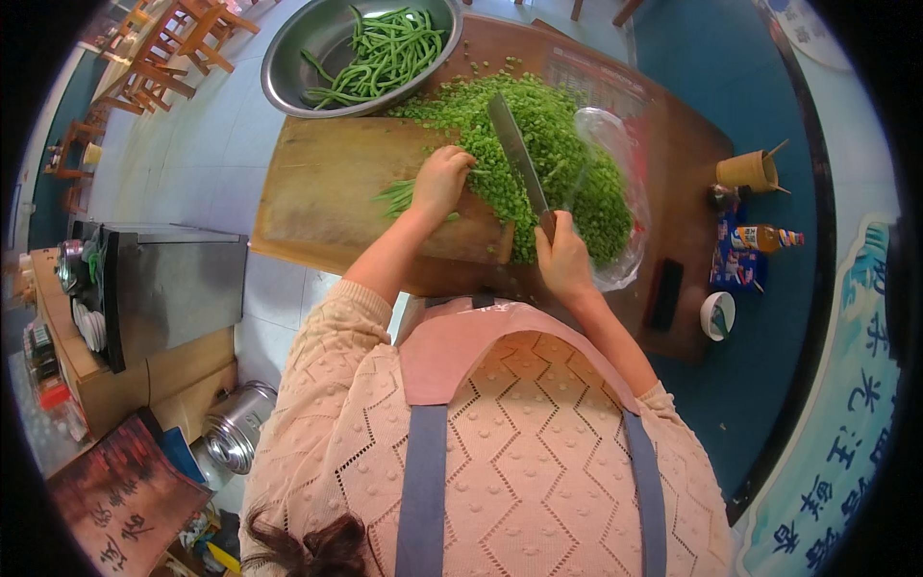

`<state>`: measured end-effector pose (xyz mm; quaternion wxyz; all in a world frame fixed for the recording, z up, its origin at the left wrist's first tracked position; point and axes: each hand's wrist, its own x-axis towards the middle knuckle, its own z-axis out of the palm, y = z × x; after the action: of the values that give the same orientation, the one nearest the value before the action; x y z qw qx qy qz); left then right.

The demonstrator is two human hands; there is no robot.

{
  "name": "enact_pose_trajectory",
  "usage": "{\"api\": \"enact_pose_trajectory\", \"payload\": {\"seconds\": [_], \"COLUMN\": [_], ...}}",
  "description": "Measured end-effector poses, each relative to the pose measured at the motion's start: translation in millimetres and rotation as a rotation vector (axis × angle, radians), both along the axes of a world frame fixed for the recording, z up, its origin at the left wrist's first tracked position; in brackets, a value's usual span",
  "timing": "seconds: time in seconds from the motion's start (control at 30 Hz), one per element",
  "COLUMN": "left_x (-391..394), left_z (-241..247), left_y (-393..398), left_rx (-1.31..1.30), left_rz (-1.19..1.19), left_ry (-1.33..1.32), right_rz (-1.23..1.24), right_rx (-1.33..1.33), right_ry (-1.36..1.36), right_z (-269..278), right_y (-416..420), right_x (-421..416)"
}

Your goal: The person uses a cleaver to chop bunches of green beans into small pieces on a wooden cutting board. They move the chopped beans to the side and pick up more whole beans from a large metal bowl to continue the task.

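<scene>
Near the right edge of a wooden cutting board (324,187), my left hand (441,184) holds down a small bunch of green beans (395,196), whose ends show to its left. My right hand (564,252) grips the handle of a cleaver (518,148). Its broad blade points away from me, over a large heap of chopped green beans (533,108), a little right of my left hand. The heap spreads from the board's right edge onto the table, partly over a clear plastic bag (627,267). Whole green beans (389,54) lie in a steel basin (277,83) at the board's far edge.
A dark phone-like slab (666,294) lies on the wooden table (685,216) to the right. Along the right edge are a tan cup with sticks (748,172), a bottle of amber liquid (764,238), a blue packet (735,270) and a white bowl (717,316). A metal cabinet (180,288) stands left.
</scene>
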<state>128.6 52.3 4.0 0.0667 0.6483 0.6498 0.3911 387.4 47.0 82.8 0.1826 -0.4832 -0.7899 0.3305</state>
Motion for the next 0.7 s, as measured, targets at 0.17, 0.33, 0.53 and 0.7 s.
{"api": "enact_pose_trajectory", "payload": {"seconds": [0.17, 0.33, 0.53, 0.7], "left_x": [10.5, 8.7, 7.4, 2.3], "left_z": [-3.3, 2.2, 4.5, 7.8], "left_y": [15.0, 22.3, 27.7, 32.1], "left_rx": [-0.133, -0.239, -0.343, -0.402], "left_rz": [-0.102, -0.128, -0.146, -0.115], "left_ry": [0.181, 0.253, 0.302, 0.145], "right_rz": [-0.04, -0.064, -0.061, -0.067], "right_rx": [-0.032, -0.041, -0.064, -0.048], "right_ry": [0.089, 0.089, 0.077, 0.11], "right_z": [3.1, 3.2, 1.8, -2.7], "right_y": [0.4, -2.6, -5.0, -8.0], "right_x": [12.0, 12.8, 14.3, 18.9]}}
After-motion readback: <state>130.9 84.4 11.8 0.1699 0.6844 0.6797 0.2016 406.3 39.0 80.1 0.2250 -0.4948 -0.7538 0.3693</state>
